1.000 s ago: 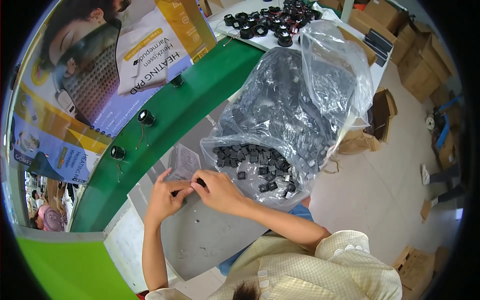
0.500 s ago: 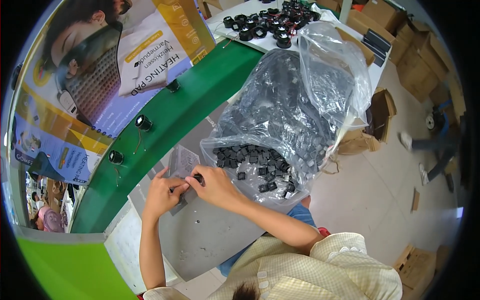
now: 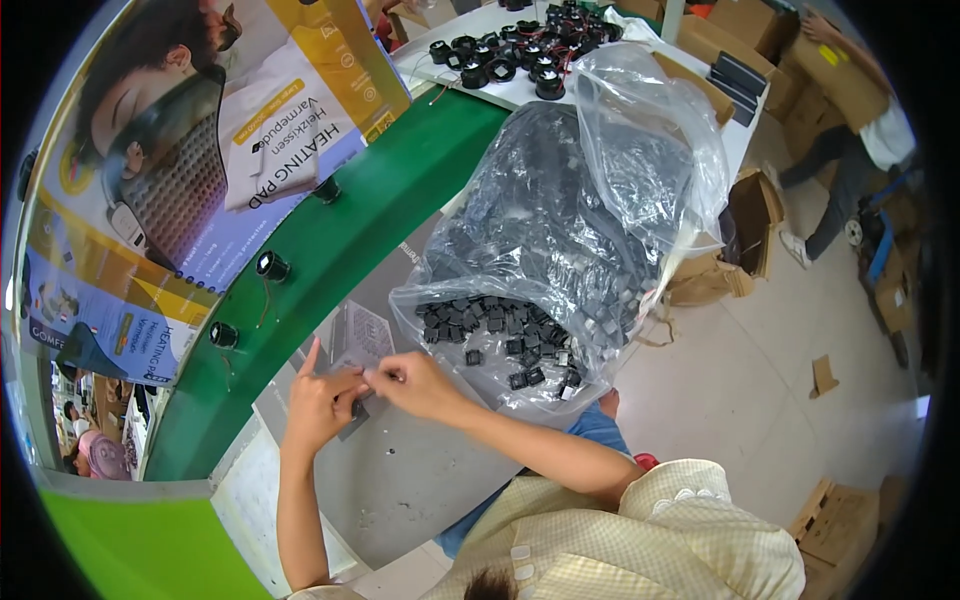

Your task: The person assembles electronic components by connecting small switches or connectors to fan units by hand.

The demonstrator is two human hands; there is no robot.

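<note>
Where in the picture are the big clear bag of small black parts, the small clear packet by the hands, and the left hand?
big clear bag [image 3: 640, 170], head view, on its upper plastic wall.
small clear packet [image 3: 362, 335], head view, on its flat face.
left hand [image 3: 318, 400], head view, on the back of the hand.

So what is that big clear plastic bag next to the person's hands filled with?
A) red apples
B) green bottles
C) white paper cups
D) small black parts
D: the clear plastic bag lies open on the grey worktop, and small black parts spill toward its mouth, just right of the right hand and the left hand.
</note>
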